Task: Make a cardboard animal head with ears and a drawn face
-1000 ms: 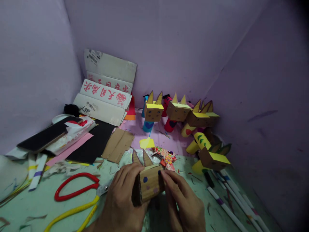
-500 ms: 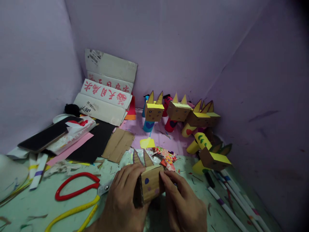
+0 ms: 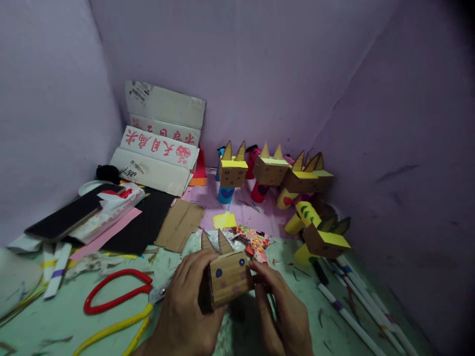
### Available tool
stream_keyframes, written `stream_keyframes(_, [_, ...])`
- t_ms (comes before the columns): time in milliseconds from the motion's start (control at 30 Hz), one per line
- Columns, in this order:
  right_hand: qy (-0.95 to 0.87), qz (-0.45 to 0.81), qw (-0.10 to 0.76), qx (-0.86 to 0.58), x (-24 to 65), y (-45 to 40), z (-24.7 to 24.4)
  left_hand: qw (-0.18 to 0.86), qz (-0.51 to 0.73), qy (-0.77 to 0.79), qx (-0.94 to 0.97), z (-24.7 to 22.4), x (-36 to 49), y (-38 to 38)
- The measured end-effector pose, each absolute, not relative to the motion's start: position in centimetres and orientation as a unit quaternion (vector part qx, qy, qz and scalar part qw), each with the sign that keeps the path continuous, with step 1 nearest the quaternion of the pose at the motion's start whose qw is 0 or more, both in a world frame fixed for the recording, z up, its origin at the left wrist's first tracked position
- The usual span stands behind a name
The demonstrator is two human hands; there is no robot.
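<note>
My left hand (image 3: 187, 291) is wrapped round a small cardboard box head (image 3: 230, 282) from its left side. The box has two pointed, striped cardboard horns (image 3: 218, 242) at its top. Two dark blue round eyes (image 3: 219, 273) show on the front, the right one with a pale centre, and faint purplish spots lie below them. At the box's right edge, the index fingertip of my right hand (image 3: 280, 301) is close to or touching the cardboard. The right thumb and index are apart, with nothing visible between them. Red-and-yellow-handled scissors (image 3: 150, 296) lie left of my left hand.
Finished horned cardboard figures (image 3: 233, 173) on coloured tubes stand at the back right. Folded cardboard (image 3: 156, 158) leans at the back left, near black paper (image 3: 143, 222) and a phone (image 3: 70, 210). White sticks (image 3: 349, 316) lie at the right; a patterned wrapper (image 3: 256, 242) lies behind the box.
My right fingers have drawn back from the box's upper right front and spread, uncovering the right blue eye. My left hand still holds the box, now turned slightly.
</note>
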State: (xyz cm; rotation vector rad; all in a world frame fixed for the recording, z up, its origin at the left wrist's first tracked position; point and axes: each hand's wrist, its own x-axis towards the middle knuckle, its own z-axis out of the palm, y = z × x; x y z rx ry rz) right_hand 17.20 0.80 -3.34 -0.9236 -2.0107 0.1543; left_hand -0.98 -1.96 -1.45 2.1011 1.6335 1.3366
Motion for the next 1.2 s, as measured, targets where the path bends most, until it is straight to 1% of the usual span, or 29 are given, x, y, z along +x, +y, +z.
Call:
stream_keyframes(100, [-0.810, 0.073, 0.459, -0.358, 17.3, 0.9, -3.2, 0.073, 0.441, 0.549, 0.706, -1.4, -1.0, -1.9])
stream_keyframes(267, [-0.823, 0.043, 0.444, -0.352, 17.4, 0.8, -3.5, 0.038, 0.449, 0.528, 0.720, -1.6, -1.1, -1.8])
stream_keyframes(500, [-0.791, 0.031, 0.461, -0.402, 16.6, 0.6, -4.0, 0.021, 0.447, 0.515, 0.731, -2.2, -1.3, -1.8])
stream_keyframes(567, [-0.773, 0.067, 0.485, -0.402, 16.4, 0.5, -3.9, 0.024, 0.450, 0.513, 0.731, -2.2, -1.3, -1.8])
stream_keyframes(700, [-0.660, 0.205, 0.560, -0.457, 16.2, 0.3, -3.4, 0.105, 0.446, 0.555, 0.694, -2.0, -1.2, -1.8])
stream_keyframes(767, [-0.618, 0.272, 0.571, -0.466, 16.2, 0.3, -3.2, 0.138, 0.441, 0.569, 0.681, -2.0, -1.2, -1.7])
stream_keyframes(867, [-0.600, 0.373, 0.558, -0.436, 16.2, 0.5, -3.2, 0.153, 0.458, 0.571, 0.663, -2.3, -1.1, -1.5])
stream_keyframes(967, [-0.617, 0.445, 0.509, -0.403, 16.3, 0.9, -3.4, 0.168, 0.469, 0.575, 0.649, -2.6, -1.3, -1.3])
stream_keyframes(1067, [-0.632, 0.467, 0.479, -0.392, 16.2, 1.2, -3.7, 0.208, 0.422, 0.573, 0.671, -2.6, -1.5, -1.0])
stream_keyframes(1200, [-0.624, 0.462, 0.501, -0.381, 16.0, 1.5, -4.1, 0.246, 0.385, 0.572, 0.681, -2.0, -1.6, -0.8])
